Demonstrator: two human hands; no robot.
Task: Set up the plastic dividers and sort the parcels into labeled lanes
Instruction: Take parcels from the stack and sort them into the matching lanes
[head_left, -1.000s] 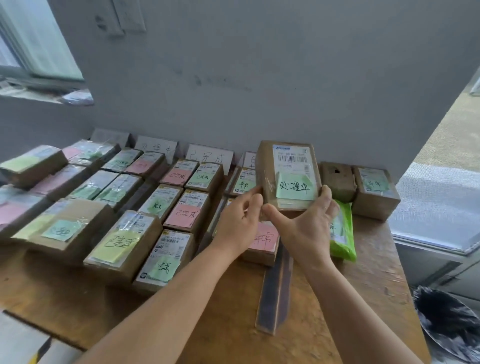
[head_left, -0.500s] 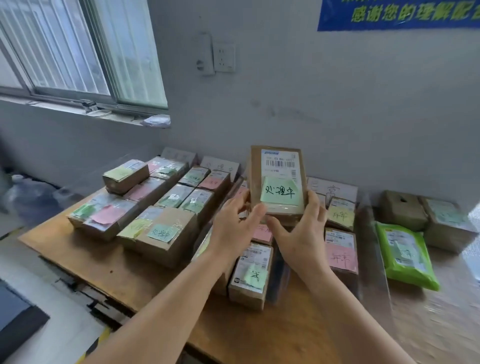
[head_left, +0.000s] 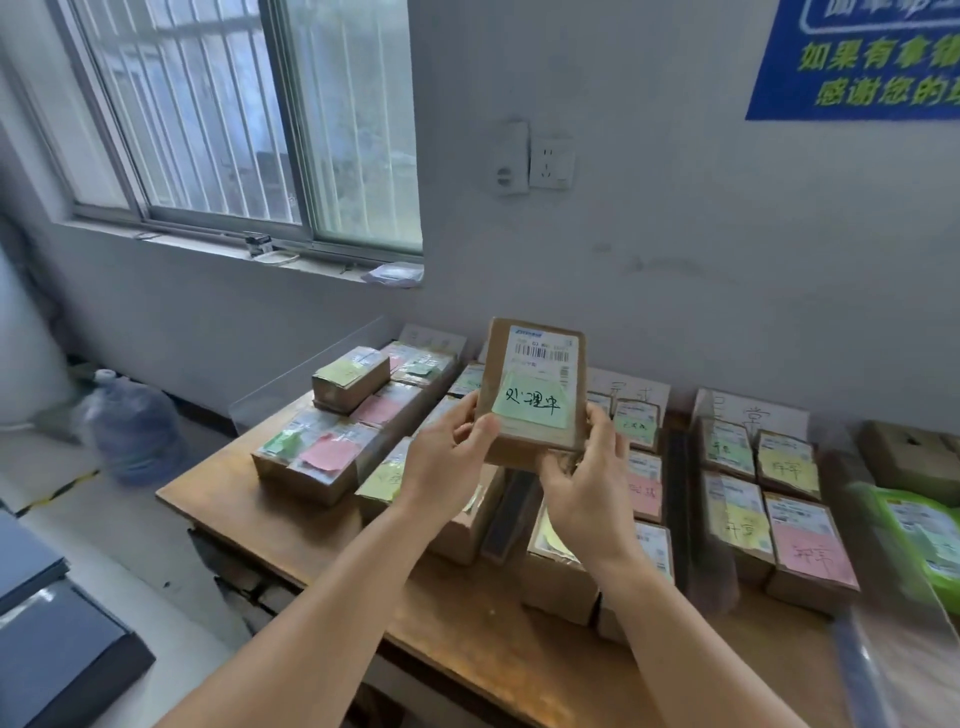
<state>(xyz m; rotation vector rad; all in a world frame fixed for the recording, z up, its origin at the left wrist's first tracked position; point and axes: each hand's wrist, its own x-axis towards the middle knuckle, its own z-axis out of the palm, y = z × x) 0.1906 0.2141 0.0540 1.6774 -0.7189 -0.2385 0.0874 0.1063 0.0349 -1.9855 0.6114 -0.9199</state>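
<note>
Both hands, left hand (head_left: 441, 457) and right hand (head_left: 587, 493), held a brown parcel (head_left: 535, 389) upright above the tabletop (head_left: 467, 618), fingers clamped on its lower edges. It bore a barcode label and a green note (head_left: 530, 405) reading 处理中. Rows of labelled parcels (head_left: 779, 499) lay below between clear dividers (head_left: 675, 499).

parcel (head_left: 532, 389) raised since a second ago, now clear above the rows on the table (head_left: 291, 525), tipped more upright | left hand (head_left: 447, 457) and right hand (head_left: 587, 483) came up with it, gripping lower edge | view swung left: green bag (head_left: 919, 540) now far right of parcel
</note>
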